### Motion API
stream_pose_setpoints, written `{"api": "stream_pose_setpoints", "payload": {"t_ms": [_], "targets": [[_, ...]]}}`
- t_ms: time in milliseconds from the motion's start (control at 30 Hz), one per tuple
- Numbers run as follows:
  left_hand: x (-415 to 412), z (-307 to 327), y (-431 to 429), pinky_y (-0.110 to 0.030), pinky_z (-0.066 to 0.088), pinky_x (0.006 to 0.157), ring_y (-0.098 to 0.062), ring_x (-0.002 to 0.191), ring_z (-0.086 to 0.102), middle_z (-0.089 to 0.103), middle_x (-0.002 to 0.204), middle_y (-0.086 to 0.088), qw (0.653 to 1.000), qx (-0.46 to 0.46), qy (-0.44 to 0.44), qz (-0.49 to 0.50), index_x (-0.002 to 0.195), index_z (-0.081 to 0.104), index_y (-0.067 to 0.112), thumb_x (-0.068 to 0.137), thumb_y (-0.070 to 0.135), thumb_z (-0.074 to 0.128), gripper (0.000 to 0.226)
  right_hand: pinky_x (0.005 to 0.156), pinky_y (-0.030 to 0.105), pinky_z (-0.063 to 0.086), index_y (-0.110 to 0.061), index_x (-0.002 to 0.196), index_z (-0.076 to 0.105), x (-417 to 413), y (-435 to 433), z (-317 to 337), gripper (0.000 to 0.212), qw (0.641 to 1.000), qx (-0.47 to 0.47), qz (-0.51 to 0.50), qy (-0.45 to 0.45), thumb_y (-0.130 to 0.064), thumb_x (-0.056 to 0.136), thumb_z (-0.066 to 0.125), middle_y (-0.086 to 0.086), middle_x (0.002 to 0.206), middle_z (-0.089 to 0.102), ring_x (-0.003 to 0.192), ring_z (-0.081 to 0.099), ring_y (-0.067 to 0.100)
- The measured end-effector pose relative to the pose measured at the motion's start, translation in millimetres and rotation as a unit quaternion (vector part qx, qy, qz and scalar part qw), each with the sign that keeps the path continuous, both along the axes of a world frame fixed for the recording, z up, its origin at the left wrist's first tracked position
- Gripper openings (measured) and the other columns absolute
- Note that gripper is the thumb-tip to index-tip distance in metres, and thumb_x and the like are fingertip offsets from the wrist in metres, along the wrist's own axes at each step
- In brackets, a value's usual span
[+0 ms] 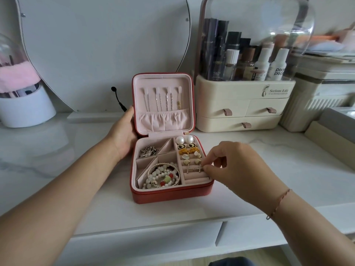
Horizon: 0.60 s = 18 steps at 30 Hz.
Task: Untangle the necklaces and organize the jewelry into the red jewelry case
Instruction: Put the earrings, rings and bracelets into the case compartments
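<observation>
Right hand point(236, 169) is pinched on a cross earring point(199, 168) at the right edge of the case point(169, 194), over the padded rolls and beside its twin point(187, 168). The case is gripped at its left side by the left hand point(123, 135). Necklaces point(159, 98) are hung in the upright lid, so sorting is judged nearly done. Next, the earring's post must be pressed between the rolls, then let go.
</observation>
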State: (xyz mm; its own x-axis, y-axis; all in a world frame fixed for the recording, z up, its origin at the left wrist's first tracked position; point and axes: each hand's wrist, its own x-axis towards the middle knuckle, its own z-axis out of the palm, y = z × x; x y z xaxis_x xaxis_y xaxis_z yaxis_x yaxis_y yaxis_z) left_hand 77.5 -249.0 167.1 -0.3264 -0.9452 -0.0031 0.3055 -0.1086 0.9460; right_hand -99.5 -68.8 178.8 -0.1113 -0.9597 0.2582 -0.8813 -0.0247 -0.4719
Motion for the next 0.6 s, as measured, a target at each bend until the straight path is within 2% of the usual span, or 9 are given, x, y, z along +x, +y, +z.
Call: {"api": "stream_pose_setpoints", "payload": {"t_ms": [100,167,267,367,433,500,600], "targets": [[0,-1,0,-0.021,0.057,0.063,-0.012,0.086,0.072,0.073,0.105,0.000,1.000,-0.009,-0.004,0.004,0.116,0.066,0.022,0.098,0.043,0.042,0.037,0.060,0.014,0.040,-0.027,0.079,0.072,-7,-1,0,0.008,1.000,-0.011,0.012,-0.026,-0.021,0.081,0.067,-0.012,0.066,0.057,0.063,0.051,0.006],[1,-1,-1,-0.020,0.056,0.060,-0.011,0.082,0.072,0.075,0.099,0.003,1.000,-0.010,-0.010,0.002,0.111,0.067,0.023,0.098,0.045,0.042,0.035,0.060,0.011,0.041,-0.028,0.077,0.072,-24,-5,2,0.011,0.996,-0.062,0.001,-0.072,-0.018,0.080,0.070,-0.014,0.067,0.063,0.065,0.055,0.002],[1,-3,-2,-0.019,0.055,0.058,-0.010,0.081,0.072,0.075,0.100,0.004,1.000,-0.019,-0.019,-0.003,0.112,0.066,0.024,0.098,0.046,0.041,0.036,0.053,0.006,0.038,-0.024,0.079,0.072,-69,-16,3,0.013,0.981,-0.133,-0.086,-0.115,-0.012,0.082,0.069,-0.016,0.068,0.065,0.056,0.055,-0.006],[2,-5,-5,-0.019,0.055,0.061,-0.009,0.086,0.071,0.074,0.104,0.004,0.999,-0.031,-0.027,0.004,0.117,0.065,0.025,0.098,0.046,0.041,0.037,0.047,0.008,0.037,-0.020,0.086,0.074,-110,-27,-10,0.009,0.982,-0.079,-0.141,-0.094,-0.013,0.084,0.068,-0.007,0.072,0.067,0.049,0.051,0.000],[2,-6,-8,-0.022,0.056,0.068,-0.011,0.092,0.071,0.074,0.105,0.004,0.999,-0.025,-0.028,0.004,0.113,0.067,0.025,0.097,0.047,0.042,0.037,0.055,0.012,0.041,-0.023,0.087,0.072,-123,-33,-23,0.009,0.986,-0.025,-0.137,-0.092,-0.017,0.082,0.071,0.001,0.080,0.070,0.059,0.056,0.005],[2,-6,-9,-0.025,0.055,0.070,-0.010,0.090,0.071,0.075,0.100,0.006,0.999,-0.019,-0.030,0.008,0.105,0.068,0.026,0.097,0.047,0.042,0.035,0.064,0.015,0.042,-0.025,0.088,0.072,-125,-38,-32,0.011,0.988,-0.009,-0.126,-0.087,-0.017,0.080,0.072,-0.002,0.080,0.068,0.072,0.059,0.013],[1,-7,-9,-0.027,0.053,0.076,-0.010,0.091,0.070,0.075,0.098,0.007,0.999,-0.026,-0.037,0.005,0.101,0.069,0.026,0.096,0.048,0.042,0.035,0.063,0.014,0.036,-0.027,0.093,0.071,-121,-41,-35,0.017,0.994,-0.025,-0.105,-0.026,-0.017,0.080,0.071,-0.006,0.085,0.059,0.074,0.053,0.005]]}}
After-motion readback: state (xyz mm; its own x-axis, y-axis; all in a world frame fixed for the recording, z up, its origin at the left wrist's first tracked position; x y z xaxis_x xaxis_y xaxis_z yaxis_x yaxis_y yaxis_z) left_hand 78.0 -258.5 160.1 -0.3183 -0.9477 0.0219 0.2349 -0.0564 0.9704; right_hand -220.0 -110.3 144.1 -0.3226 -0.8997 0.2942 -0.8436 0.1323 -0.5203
